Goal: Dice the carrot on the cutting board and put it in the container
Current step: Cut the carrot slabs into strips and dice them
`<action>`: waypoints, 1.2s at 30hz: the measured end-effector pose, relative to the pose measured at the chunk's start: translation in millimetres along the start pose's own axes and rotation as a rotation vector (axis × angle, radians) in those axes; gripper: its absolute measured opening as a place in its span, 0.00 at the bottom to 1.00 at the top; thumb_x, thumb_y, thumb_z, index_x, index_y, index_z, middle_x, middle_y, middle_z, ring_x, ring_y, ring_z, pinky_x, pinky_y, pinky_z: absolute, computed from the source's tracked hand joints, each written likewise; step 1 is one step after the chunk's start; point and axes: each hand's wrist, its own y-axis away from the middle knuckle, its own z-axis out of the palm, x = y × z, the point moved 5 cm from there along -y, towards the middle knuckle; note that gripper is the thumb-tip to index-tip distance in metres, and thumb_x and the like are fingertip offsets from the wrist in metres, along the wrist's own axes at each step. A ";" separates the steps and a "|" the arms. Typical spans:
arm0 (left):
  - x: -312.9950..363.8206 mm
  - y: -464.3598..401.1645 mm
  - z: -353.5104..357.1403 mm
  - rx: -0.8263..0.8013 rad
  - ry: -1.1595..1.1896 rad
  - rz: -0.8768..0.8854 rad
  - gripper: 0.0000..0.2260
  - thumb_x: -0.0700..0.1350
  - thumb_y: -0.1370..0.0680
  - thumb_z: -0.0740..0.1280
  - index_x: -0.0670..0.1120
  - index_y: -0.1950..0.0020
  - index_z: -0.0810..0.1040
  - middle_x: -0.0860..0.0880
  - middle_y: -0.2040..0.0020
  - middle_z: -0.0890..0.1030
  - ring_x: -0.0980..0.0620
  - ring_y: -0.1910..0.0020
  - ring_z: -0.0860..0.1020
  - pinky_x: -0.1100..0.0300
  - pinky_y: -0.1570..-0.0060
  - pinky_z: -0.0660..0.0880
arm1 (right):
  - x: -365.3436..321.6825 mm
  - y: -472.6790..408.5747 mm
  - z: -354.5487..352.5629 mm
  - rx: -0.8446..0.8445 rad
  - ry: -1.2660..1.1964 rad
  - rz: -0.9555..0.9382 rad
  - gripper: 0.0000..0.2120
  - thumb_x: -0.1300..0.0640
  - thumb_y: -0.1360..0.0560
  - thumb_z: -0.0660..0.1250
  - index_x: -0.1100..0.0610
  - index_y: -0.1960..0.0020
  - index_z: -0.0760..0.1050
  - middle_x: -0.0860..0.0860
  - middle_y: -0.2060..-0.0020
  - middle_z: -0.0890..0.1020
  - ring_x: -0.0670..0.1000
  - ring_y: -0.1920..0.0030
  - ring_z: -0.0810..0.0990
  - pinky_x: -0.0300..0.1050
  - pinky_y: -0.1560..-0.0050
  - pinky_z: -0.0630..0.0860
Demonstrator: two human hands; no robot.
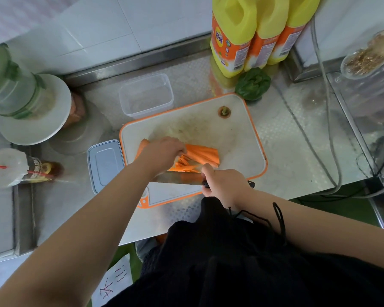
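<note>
Presently, the orange carrot strips [201, 154] lie in a loose bundle near the middle of the white, orange-rimmed plastic cutting board [237, 138], long axis running left to right across the viewer. The left hand [162, 152] rests on the bundle's left end, fingers curled down over it, pinning it. The right hand [225, 185] is closed round the handle of a broad steel knife [177, 178], whose blade lies on the near side of the strips, roughly parallel to them. Judgement: dicing calls for cuts across that long axis, so either blade or bundle must turn first. A cut carrot top [224, 111] sits apart at the board's far corner.

The clear rectangular plastic container [146, 96] stands just beyond the board's far-left edge, nearer the left hand; nothing is visible in it. Its pale blue-grey lid [105, 165] lies flat beside the board's left edge.
</note>
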 end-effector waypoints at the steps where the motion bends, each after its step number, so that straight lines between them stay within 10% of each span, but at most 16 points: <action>1: -2.9 4.3 -8.4 0.103 0.065 -0.021 0.14 0.40 0.20 0.60 0.57 0.43 0.78 0.58 0.45 0.78 0.53 0.41 0.74 0.51 0.50 0.73 | 2.7 1.1 -2.8 0.020 -0.008 0.016 0.12 0.51 0.22 0.59 0.57 0.42 0.65 0.47 0.67 0.71 0.54 0.69 0.71 0.44 0.68 0.66; 5: -0.1 55.7 -50.1 0.934 0.211 0.131 0.09 0.34 0.21 0.64 0.43 0.44 0.78 0.42 0.50 0.79 0.44 0.49 0.76 0.53 0.47 0.73 | 24.7 1.6 -14.8 0.074 -0.151 0.187 0.08 0.54 0.25 0.59 0.55 0.48 0.65 0.47 0.70 0.70 0.56 0.67 0.73 0.44 0.68 0.66; 7: 9.1 74.5 -39.8 1.085 0.113 0.251 0.07 0.36 0.21 0.66 0.42 0.45 0.74 0.42 0.50 0.76 0.42 0.52 0.75 0.51 0.49 0.73 | 38.1 -0.9 -19.3 0.067 -0.287 0.287 0.07 0.54 0.25 0.60 0.54 0.49 0.65 0.49 0.66 0.74 0.55 0.64 0.74 0.45 0.64 0.67; 14: -0.9 41.4 53.7 0.334 -0.182 0.361 0.30 0.53 0.32 0.78 0.42 0.36 0.74 0.42 0.40 0.77 0.40 0.42 0.77 0.48 0.44 0.76 | 57.3 -4.5 -27.5 0.176 -0.515 0.428 0.07 0.54 0.25 0.62 0.54 0.48 0.67 0.48 0.65 0.75 0.53 0.62 0.76 0.46 0.62 0.70; 18: -6.6 22.1 49.4 0.187 -0.203 0.322 0.35 0.57 0.39 0.81 0.41 0.38 0.78 0.42 0.41 0.79 0.41 0.44 0.79 0.50 0.47 0.78 | 56.5 -3.4 -25.8 0.178 -0.521 0.429 0.07 0.55 0.25 0.61 0.54 0.48 0.67 0.49 0.65 0.76 0.53 0.63 0.77 0.46 0.64 0.69; 25: -10.4 10.3 60.0 0.247 -0.284 0.477 0.27 0.61 0.23 0.57 0.40 0.37 0.74 0.41 0.41 0.78 0.40 0.44 0.77 0.50 0.48 0.77 | 53.8 -4.9 -22.3 0.151 -0.469 0.414 0.07 0.55 0.25 0.61 0.54 0.48 0.66 0.49 0.66 0.77 0.52 0.64 0.77 0.46 0.65 0.70; 36: -2.4 8.4 78.4 0.443 -0.388 0.486 0.17 0.53 0.20 0.54 0.41 0.41 0.69 0.41 0.47 0.77 0.42 0.51 0.73 0.52 0.56 0.68 | 55.3 -0.7 -17.7 0.139 -0.454 0.432 0.08 0.54 0.25 0.62 0.54 0.48 0.66 0.48 0.69 0.75 0.51 0.67 0.75 0.44 0.69 0.66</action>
